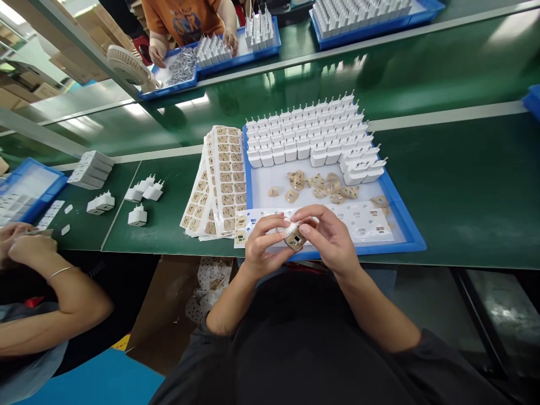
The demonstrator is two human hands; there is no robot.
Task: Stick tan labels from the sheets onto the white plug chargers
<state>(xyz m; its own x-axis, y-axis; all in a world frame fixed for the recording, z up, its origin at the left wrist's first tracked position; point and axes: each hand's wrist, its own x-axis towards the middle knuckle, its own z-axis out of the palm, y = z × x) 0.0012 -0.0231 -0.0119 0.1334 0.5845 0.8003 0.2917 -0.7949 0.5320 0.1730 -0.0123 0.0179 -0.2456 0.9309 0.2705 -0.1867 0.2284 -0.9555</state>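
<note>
Above the near rim of a shallow blue plastic tray [415,242], between the two hands, is a small, rounded white plastic adapter [295,238], its tan end face, with a dark rectangular port, turned toward the wearer. The left hand [266,247] is clamped about its left side with bent fingers; the right hand [333,239] pinches its right side, the thumb beside the edge of the face. The two hands thus meet on one piece.

Behind it, in the far part of the tray, stand close rows of white plug adapters with upright metal pins [302,149]; nearer lie loose tan cut pieces [296,180] and a white backing sheet [367,222]. Left of the tray rests a fanned stack of white sheets bearing tan labels [228,180].

Handling (judged from appearance): the adapter should be light and stiff, its smooth casing somewhat slippery. The best hold is likely at the opposite side walls, clear of the tan face, which may mark or lift at its border. The loose tan pieces look thin and flexible, best taken by an edge.
</note>
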